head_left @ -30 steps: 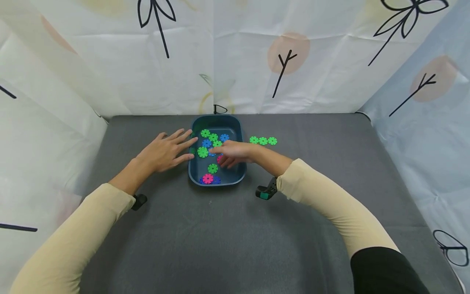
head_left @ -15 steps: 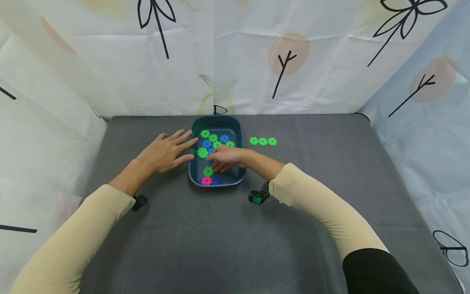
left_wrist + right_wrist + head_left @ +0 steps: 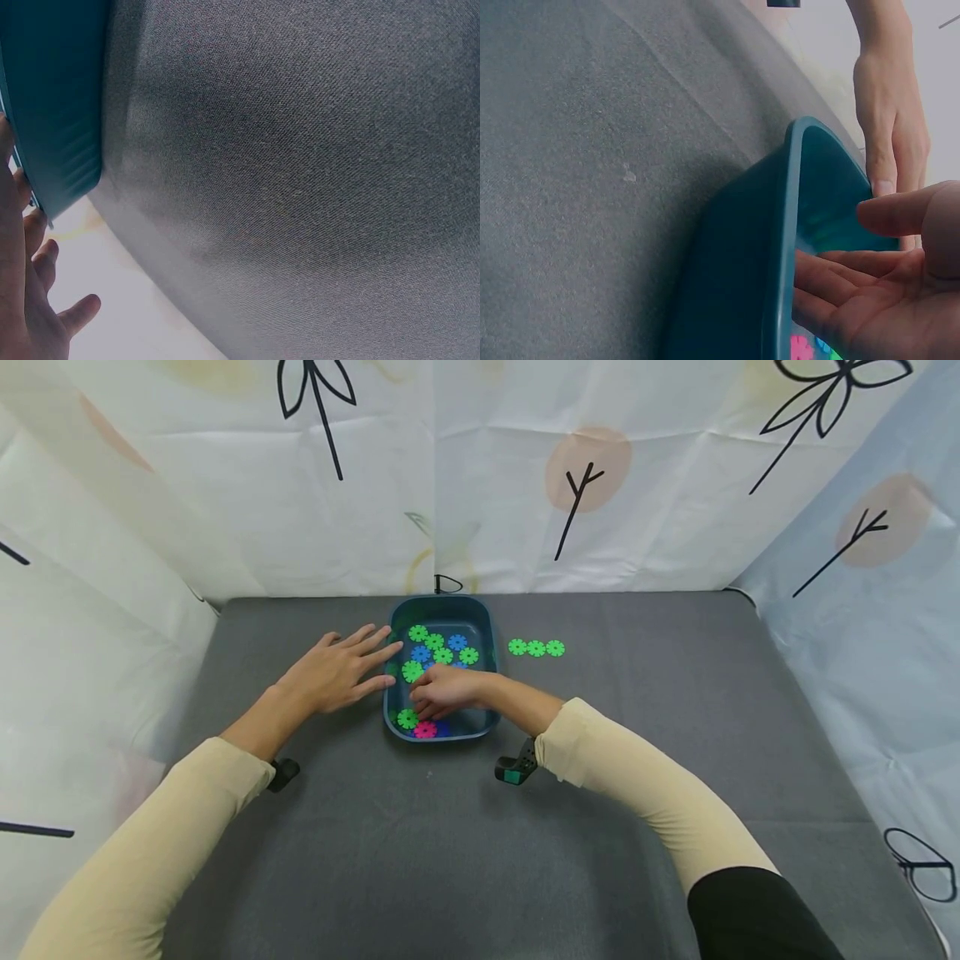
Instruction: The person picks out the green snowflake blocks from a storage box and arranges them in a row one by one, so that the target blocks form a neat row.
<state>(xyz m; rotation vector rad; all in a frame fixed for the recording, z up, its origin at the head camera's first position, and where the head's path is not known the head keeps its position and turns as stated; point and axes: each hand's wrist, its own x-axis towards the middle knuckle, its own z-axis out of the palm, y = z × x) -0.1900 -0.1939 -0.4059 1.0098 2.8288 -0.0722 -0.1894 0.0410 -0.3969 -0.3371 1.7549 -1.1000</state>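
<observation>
Reaching into the blue tray (image 3: 477, 717) seemed to be the step in hand. In the head view, the right hand (image 3: 447, 688) came in from 4 o'clock and hung low over the tray's middle, fingers bent downward; from that side I could not tell whether they touched anything. The left hand (image 3: 333, 670) lay against the rim at 9 o'clock, fingers spread wide. Near the right hand's fingertips, a green piece (image 3: 407, 719) sat at 7 o'clock in the tray, with a pink piece (image 3: 425, 729) just beside it. More green and blue ones lay between 11 and 1 o'clock. Outside, at 3 o'clock, a row of three green pieces (image 3: 536, 648) lay on the desk (image 3: 420, 852).

In the left wrist view, the left hand's fingers met the tray's edge toward 8 o'clock, gripping nothing visible.

In the right wrist view, the right hand's thumb stood well apart from its fingers, nothing showing between; the fingertips were hidden. The next move, I judged, called for choosing one piece and closing thumb and finger on it.
</observation>
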